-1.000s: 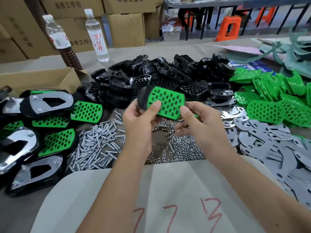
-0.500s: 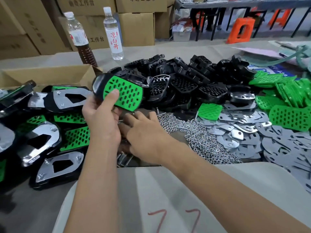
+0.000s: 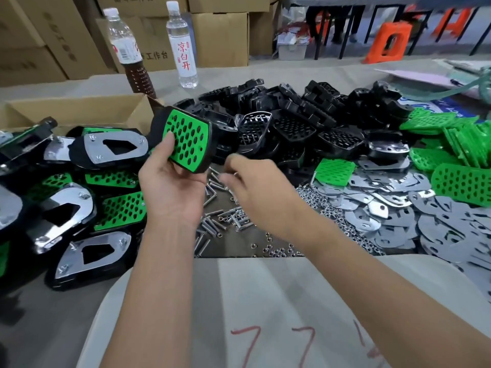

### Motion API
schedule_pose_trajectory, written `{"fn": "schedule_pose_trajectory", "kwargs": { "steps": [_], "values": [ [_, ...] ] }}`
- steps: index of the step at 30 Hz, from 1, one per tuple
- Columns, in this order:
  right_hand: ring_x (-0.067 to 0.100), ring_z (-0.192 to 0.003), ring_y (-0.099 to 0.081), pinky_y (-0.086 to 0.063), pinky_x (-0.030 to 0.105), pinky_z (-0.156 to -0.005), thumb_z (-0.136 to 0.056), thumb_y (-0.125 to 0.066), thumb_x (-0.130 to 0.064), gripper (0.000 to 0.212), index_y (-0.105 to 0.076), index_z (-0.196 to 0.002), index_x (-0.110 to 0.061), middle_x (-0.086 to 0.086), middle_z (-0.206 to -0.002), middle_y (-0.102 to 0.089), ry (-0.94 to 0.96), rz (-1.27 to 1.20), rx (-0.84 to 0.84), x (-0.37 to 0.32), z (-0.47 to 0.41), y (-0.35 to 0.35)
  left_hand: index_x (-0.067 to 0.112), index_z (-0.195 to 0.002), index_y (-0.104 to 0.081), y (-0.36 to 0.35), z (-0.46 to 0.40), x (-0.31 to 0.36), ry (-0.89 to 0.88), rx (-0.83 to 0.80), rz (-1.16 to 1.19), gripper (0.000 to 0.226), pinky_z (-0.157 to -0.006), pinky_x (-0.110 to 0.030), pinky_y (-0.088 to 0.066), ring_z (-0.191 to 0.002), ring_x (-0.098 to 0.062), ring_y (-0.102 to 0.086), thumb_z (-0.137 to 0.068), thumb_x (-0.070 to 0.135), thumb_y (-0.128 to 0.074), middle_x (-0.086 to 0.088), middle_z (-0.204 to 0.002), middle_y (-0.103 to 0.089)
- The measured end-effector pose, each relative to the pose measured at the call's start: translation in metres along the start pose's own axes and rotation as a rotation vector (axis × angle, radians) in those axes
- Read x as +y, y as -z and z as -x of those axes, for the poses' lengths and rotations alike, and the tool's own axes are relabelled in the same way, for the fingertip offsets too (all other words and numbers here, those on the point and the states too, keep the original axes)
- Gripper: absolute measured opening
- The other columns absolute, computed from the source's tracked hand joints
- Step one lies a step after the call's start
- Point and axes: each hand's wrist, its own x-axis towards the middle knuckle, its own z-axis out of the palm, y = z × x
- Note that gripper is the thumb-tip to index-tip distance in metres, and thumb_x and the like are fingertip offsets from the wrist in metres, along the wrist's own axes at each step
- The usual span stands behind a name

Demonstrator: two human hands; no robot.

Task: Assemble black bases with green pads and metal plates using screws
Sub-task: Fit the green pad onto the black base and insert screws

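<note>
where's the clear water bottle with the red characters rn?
Head view, upper left of centre: the clear water bottle stands upright at the table's far edge, right of the dark-liquid bottle, in front of the cardboard boxes and behind the black bases pile.

A paper-covered table (image 3: 111, 86) carries a black base pile (image 3: 305, 120); screws (image 3: 225, 221) lie before it, green pads (image 3: 451, 144) right, finished assemblies (image 3: 79, 208) left, two bottles (image 3: 183, 46) behind.

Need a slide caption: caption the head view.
Left hand holds a black base with green pad; right hand above the screws.
</note>
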Motion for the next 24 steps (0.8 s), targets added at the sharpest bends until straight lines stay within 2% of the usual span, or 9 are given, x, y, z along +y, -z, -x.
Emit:
{"fn": "schedule_pose_trajectory", "kwargs": {
  "steps": [3, 5, 7, 9, 13, 16, 20, 22, 24],
  "values": [
    [0.008, -0.047, -0.052, -0.041, 0.025, -0.045, -0.106, -0.054, -0.021, 0.023, -0.058, -0.084, -0.017, 0.004, -0.069, -0.066, -0.210, -0.314, 0.047, 0.016, 0.012, 0.020, 0.010, -0.120, -0.070, -0.007, 0.005, -0.015, 0.076, 0.011, -0.043, 0.028, -0.065, -0.031, -0.058, -0.095, -0.025, -0.072, -0.094, 0.019, -0.063, -0.008, -0.106, -0.075],
    [0.006, -0.045, -0.050, -0.040, 0.023, -0.045, -0.106, -0.055, -0.020, 0.023, -0.060, -0.084, -0.015, 0.004, -0.069, -0.070, -0.276, -0.350, 0.064, 0.029, 0.023, 0.030, 0.009, -0.128, -0.067, -0.014, 0.010, -0.029, 0.126, -0.006, -0.068, 0.039, -0.066, -0.032, -0.059, -0.090, -0.025, -0.074, -0.091, 0.018, -0.063, -0.009, -0.104, -0.076],
    [0.004, -0.049, -0.051, -0.040, 0.020, -0.050, -0.102, -0.063, -0.022, 0.020, -0.064, -0.083, -0.015, 0.000, -0.068, -0.069, -0.258, -0.238, 0.113, 0.042, 0.034, 0.038, 0.007, -0.127, -0.066, -0.022, 0.016, -0.045, 0.167, -0.023, -0.119, 0.034, -0.065, -0.032, -0.060, -0.085, -0.023, -0.076, -0.095, 0.015, -0.060, -0.008, -0.099, -0.077],
    [0.006, -0.058, -0.056, -0.043, 0.020, -0.055, -0.096, -0.073, -0.025, 0.017, -0.068, -0.083, -0.016, -0.004, -0.071, -0.069, -0.233, -0.148, 0.167, 0.051, 0.043, 0.044, 0.007, -0.119, -0.069, -0.027, 0.023, -0.060, 0.207, -0.040, -0.176, 0.024, -0.062, -0.031, -0.060, -0.080, -0.021, -0.077, -0.098, 0.013, -0.058, -0.008, -0.094, -0.079],
    [0.011, -0.069, -0.060, -0.047, 0.022, -0.062, -0.089, -0.079, -0.018, 0.005, -0.075, -0.086, -0.018, -0.008, -0.077, -0.069, -0.204, -0.139, 0.226, 0.062, 0.059, 0.050, 0.018, -0.096, -0.078, -0.026, 0.032, -0.079, 0.214, -0.116, -0.318, 0.018, -0.064, -0.034, -0.061, -0.082, -0.020, -0.076, -0.097, 0.013, -0.060, -0.007, -0.094, -0.078],
    [0.014, -0.071, -0.054, -0.041, 0.027, -0.065, -0.085, -0.081, -0.009, 0.007, -0.078, -0.083, -0.015, -0.001, -0.081, -0.062, -0.135, -0.068, 0.306, 0.070, 0.065, 0.049, 0.013, -0.112, -0.073, -0.025, 0.035, -0.085, 0.189, -0.133, -0.409, 0.020, -0.065, -0.036, -0.061, -0.087, -0.023, -0.074, -0.097, 0.012, -0.061, -0.010, -0.102, -0.076],
    [0.011, -0.070, -0.055, -0.043, 0.022, -0.062, -0.088, -0.081, -0.012, 0.022, -0.077, -0.086, -0.033, 0.000, -0.079, -0.062, -0.144, -0.189, 0.459, 0.076, 0.067, 0.046, 0.012, -0.115, -0.073, -0.027, 0.036, -0.085, 0.171, -0.135, -0.440, 0.021, -0.074, -0.042, -0.063, -0.090, -0.024, -0.075, -0.098, 0.013, -0.062, -0.011, -0.105, -0.076],
    [0.010, -0.067, -0.057, -0.046, 0.026, -0.061, -0.091, -0.078, -0.016, 0.015, -0.079, -0.086, -0.030, -0.007, -0.074, -0.067, -0.143, -0.228, 0.531, 0.079, 0.068, 0.045, 0.011, -0.116, -0.073, -0.026, 0.036, -0.084, 0.173, -0.125, -0.461, 0.021, -0.074, -0.042, -0.064, -0.089, -0.024, -0.075, -0.097, 0.014, -0.063, -0.011, -0.104, -0.077],
    [0.005, -0.058, -0.054, -0.042, 0.023, -0.056, -0.097, -0.071, -0.022, 0.012, -0.079, -0.088, -0.025, -0.014, -0.069, -0.067, -0.190, -0.335, 0.607, 0.084, 0.069, 0.046, 0.010, -0.115, -0.073, -0.025, 0.038, -0.085, 0.179, -0.126, -0.494, 0.022, -0.068, -0.042, -0.063, -0.085, -0.023, -0.076, -0.095, 0.012, -0.064, -0.010, -0.101, -0.077]
  ]
}}
